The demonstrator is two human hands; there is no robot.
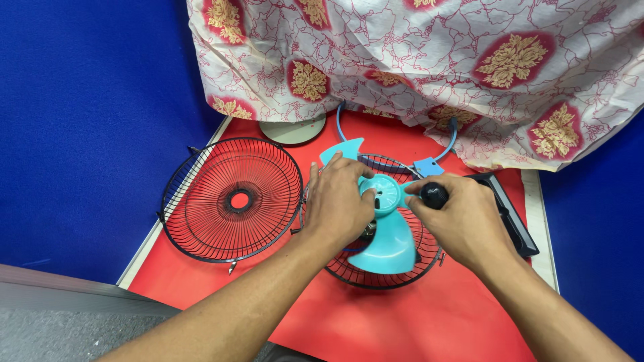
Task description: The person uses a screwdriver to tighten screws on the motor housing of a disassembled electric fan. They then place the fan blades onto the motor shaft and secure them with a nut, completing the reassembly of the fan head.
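Left hand [337, 201]: centre of the frame, palm down, fingers spread and pressed on the turquoise plastic three-bladed fan propeller [388, 231], thumb at its round hub.

Right hand [466, 224]: right of centre, clenched around a black round-ended tool handle [434, 195]; the handle's end sits just beside the hub. The tool's tip is hidden.

Fan propeller: centre of the frame, lying inside the rear black wire fan guard [382, 271], which rests on the counter.

Front black wire fan guard with round centre ring [231, 199]: left of centre, lying flat, detached, just beside the rear guard.

Red sheet covering the counter [402, 322]: lower centre, under all parts.

Round beige base disc [292, 131]: upper centre, partly under the cloth.

White cloth with red and gold floral medallions [429, 60]: top of the frame, draped.

Blue cable [451, 141] and black flat tray [513, 218]: right of centre.

Blue partition wall [87, 114]: left side.
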